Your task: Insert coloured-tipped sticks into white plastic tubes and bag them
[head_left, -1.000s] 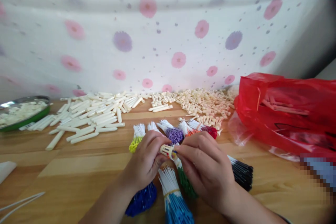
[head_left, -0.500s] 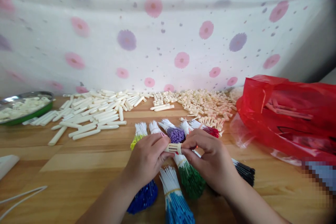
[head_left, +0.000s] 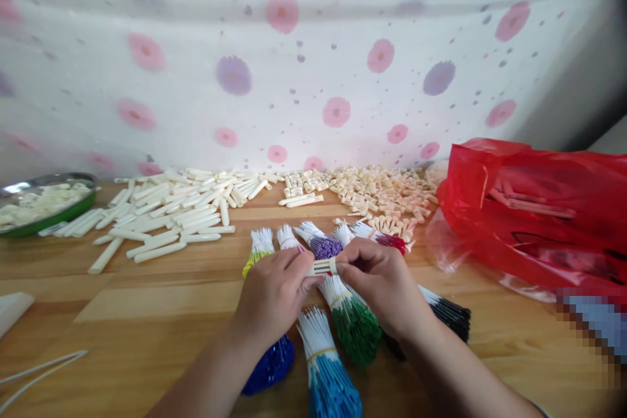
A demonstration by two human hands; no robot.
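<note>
A short cream pen barrel with slots [head_left: 323, 267] is held level between my two hands. My left hand [head_left: 274, 290] pinches its left end between thumb and fingers. At the other end, my right hand [head_left: 382, 290] has thumb and forefinger closed against the barrel; whether they also hold a small part is hidden. Below the hands lie bundles of thin white-stemmed pen refills: green [head_left: 357, 333], light blue [head_left: 330, 366], dark blue [head_left: 272, 366] and black [head_left: 448, 317]. Purple [head_left: 326, 247], yellow-green [head_left: 257, 251] and red [head_left: 392, 240] bundles lie just beyond them.
Many cream pen tubes [head_left: 171, 209] are piled at the back left, beside a green-rimmed bowl [head_left: 73, 209] of small pieces. Slotted barrels [head_left: 382, 192] are heaped at the back right. A red plastic bag [head_left: 529, 222] stands on the right. A white cable [head_left: 49, 366] lies at left.
My right hand has shifted slightly left and up at the barrel's right end, its fingers curling closer. The barrel sits a little higher in view. The camera view has moved slightly.
</note>
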